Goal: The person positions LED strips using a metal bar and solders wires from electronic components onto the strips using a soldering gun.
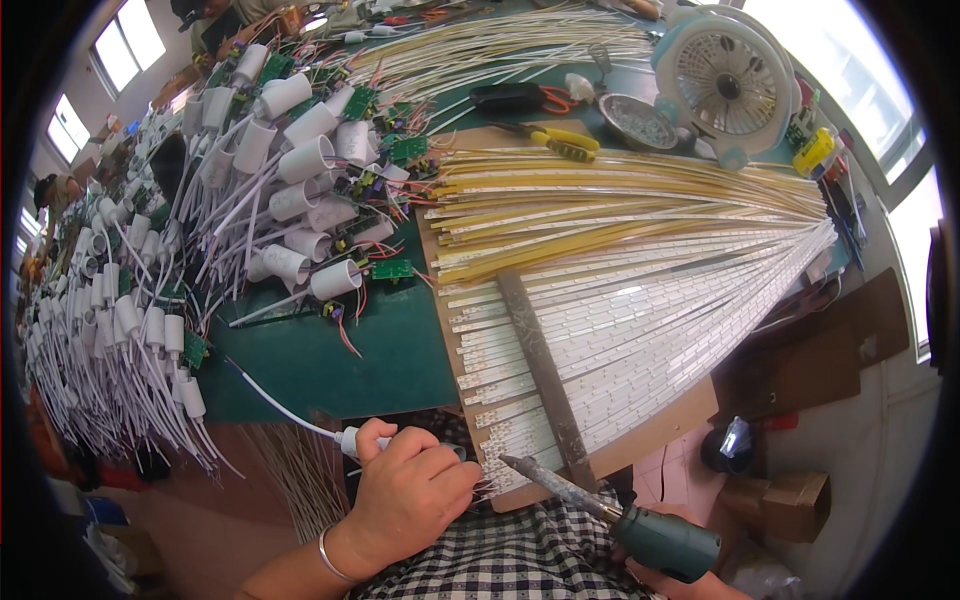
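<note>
My left hand grips a white tubular cap with a white cable trailing up to the left, and holds it against the near ends of the white LED strips. My right hand, mostly cut off at the lower edge, holds a green-handled soldering iron. Its dark tip points at the strip ends next to my left fingers. A grey metal bar lies across the strips, which fan out on a brown board.
Yellow strips lie behind the white ones. Heaps of white caps with cables and green circuit boards cover the left of the green table. A small fan, round tin and pliers stand at the back.
</note>
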Motion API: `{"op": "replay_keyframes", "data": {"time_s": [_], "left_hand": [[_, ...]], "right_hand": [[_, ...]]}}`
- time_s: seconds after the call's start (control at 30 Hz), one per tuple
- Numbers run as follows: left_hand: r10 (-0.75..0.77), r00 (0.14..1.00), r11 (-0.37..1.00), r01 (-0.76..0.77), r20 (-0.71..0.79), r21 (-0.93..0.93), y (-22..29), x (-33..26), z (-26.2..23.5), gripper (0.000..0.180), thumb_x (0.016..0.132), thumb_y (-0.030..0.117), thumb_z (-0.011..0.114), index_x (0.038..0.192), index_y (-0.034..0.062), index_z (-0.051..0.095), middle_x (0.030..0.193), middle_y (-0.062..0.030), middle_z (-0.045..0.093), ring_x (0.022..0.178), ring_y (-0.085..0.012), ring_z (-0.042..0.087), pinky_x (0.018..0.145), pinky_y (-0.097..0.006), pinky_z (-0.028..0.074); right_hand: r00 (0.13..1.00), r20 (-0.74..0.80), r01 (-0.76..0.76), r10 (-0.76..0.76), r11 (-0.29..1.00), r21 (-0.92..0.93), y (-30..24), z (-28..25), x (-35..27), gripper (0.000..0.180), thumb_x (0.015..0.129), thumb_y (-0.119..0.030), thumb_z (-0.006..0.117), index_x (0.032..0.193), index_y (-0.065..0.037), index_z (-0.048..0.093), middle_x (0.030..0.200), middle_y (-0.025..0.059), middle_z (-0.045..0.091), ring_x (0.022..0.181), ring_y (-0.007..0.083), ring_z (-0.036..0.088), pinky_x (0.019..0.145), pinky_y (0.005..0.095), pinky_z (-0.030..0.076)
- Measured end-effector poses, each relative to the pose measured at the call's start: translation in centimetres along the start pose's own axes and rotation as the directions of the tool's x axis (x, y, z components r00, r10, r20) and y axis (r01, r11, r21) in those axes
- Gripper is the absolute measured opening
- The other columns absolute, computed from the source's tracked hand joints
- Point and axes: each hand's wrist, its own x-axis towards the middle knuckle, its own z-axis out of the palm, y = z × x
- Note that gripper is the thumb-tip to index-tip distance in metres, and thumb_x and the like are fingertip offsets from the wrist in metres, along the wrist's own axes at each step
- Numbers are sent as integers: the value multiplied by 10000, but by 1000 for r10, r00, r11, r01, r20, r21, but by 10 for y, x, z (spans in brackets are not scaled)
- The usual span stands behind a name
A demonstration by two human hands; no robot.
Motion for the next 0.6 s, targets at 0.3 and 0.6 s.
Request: {"op": "replay_keyframes", "data": {"time_s": [0.3,0.6], "left_hand": [[25,999,999,-24,20,-38,-1,1,1,144,628,122,720,738,145,630,715,51,576,717,-155,525,734,-368,346],[36,997,998,-31,71,-61,-2,4,-3,128,636,105,711,729,132,626,700,24,579,675,-165,533,703,-343,360]], "right_hand": [[998,-42,-52,53,998,19,9,4,-7,383,788,-95,703,1132,-9,558,1082,138,570,962,271,566,839,345,451],[996,-68,-67,65,997,-37,12,5,-7,356,772,-109,713,1093,-19,586,1062,142,585,953,283,574,838,349,459]]}}
